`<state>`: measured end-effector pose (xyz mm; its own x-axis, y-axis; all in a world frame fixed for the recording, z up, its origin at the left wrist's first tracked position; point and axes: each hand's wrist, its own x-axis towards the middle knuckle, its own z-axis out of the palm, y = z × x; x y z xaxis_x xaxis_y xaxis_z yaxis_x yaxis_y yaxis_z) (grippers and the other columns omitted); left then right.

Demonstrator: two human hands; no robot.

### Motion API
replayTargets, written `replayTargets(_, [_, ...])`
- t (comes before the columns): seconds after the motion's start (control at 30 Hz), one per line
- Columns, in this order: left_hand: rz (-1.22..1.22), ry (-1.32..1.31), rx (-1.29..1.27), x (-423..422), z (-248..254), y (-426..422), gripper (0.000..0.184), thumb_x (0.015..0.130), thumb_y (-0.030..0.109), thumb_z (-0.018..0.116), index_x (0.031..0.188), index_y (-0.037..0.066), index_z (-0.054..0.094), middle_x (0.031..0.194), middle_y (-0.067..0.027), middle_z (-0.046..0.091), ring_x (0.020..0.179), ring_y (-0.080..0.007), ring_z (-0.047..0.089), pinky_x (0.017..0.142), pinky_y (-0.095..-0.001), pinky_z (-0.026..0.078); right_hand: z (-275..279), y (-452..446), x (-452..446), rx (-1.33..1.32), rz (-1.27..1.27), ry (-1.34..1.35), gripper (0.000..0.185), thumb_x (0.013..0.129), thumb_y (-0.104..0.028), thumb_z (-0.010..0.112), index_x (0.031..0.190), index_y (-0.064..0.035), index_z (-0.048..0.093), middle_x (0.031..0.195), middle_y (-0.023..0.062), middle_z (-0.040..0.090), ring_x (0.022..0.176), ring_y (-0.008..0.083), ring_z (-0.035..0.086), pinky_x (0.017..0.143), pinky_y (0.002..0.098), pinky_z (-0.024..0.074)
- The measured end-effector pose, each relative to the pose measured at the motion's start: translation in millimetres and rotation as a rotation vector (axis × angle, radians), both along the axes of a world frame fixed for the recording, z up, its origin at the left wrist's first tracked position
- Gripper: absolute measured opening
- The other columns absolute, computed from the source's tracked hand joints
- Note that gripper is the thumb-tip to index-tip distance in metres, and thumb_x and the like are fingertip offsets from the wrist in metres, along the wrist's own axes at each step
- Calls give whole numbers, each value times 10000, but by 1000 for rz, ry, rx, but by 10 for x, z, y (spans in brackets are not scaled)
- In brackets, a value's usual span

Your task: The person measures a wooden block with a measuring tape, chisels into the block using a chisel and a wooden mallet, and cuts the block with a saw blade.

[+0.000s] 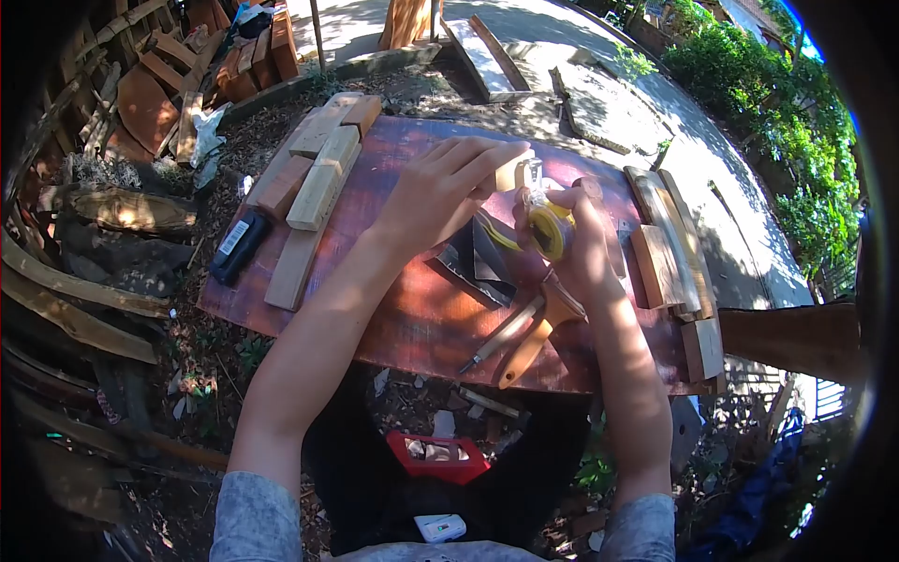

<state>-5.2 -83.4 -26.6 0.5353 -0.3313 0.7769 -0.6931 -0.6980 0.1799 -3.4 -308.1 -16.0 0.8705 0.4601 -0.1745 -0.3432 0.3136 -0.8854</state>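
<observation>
Two bare hands were close together over a reddish-brown board [403,328]. The right hand [588,225] had its fingers curled around a yellow container [551,232], rounded and glossy, with a bright yellow band and a clear, whitish upper part tilted toward the left hand [449,183]. That hand's fingers lay long and close together beside a pale piece [508,176], cream-coloured and sunlit; whether they pinched it, I could not tell, its near side being hidden. Both things were held above the board's far half. Below them lay a dark, creased sheet [473,267] and a brush [526,354] with an orange-tan wooden handle.
</observation>
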Motion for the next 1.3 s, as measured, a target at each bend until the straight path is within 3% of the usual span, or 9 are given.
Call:
replayTargets(0.1, [28,94,-84,-17,5,16,675,801,20,802,1425,158,586,1288,-114,666,1165,-362,652,982,-450,557,-126,-62,163,-13,-72,-168,348,989,-324,525,1127,-29,648,922,61,658,801,167,618,757,306,481])
replayTargets(0.33, [103,57,-140,77,-49,87,613,812,44,817,1377,163,608,1250,-114,682,1153,-361,667,978,-445,564,-264,12,107,-911,-200,-1120,412,971,-293,704,1287,-48,601,1209,231,611,1180,432,592,1037,478,466])
replayTargets(0.5, [82,48,-141,92,-74,93,585,821,46,816,1359,177,628,1245,-107,687,1150,-357,666,980,-443,564,-100,-97,204,-963,-314,-1347,351,959,-204,702,1267,-57,620,1168,157,643,1110,353,633,988,440,488])
replayTargets(0.6, [78,24,-141,96,-84,90,575,827,52,814,1358,184,638,1246,-98,690,1159,-353,663,982,-444,562,270,-126,-206,-887,-108,-1072,238,967,-188,713,1145,-34,675,852,110,661,865,274,665,826,402,521])
replayTargets(0.7, [72,16,-164,81,-82,87,575,826,54,815,1358,183,641,1241,-96,693,1167,-350,660,985,-445,561,422,-156,-640,-1097,208,-1082,389,933,-277,780,1193,-14,659,859,105,699,748,259,700,705,398,550])
replayTargets(0.8, [69,-16,-171,94,-108,86,561,821,63,803,1343,180,637,1224,-79,699,1140,-337,673,968,-441,557,135,-84,-929,-1236,-37,-1385,676,860,-436,838,1320,-11,584,932,109,735,848,266,754,698,380,609])
replayTargets(0.9, [64,-43,-158,53,-101,70,567,809,63,798,1339,176,631,1216,-72,701,1128,-332,675,968,-446,549,-160,7,-837,-1327,-225,-1493,632,841,-438,843,1263,-26,617,935,104,733,847,268,747,701,394,603])
replayTargets(1.07, [91,-72,-147,82,-106,76,579,789,49,789,1334,166,634,1219,-75,704,1147,-333,656,991,-457,534,44,-58,-893,-1245,-298,-1308,167,939,-233,739,916,-69,717,860,136,718,802,303,724,676,397,574])
replayTargets(1.3, [-3,-42,-36,-33,-39,51,594,801,38,802,1355,189,650,1268,-78,719,1223,-310,637,1079,-432,495,315,-493,-798,-1539,-619,-1065,221,951,-299,739,991,-86,778,775,132,731,743,303,736,695,397,575])
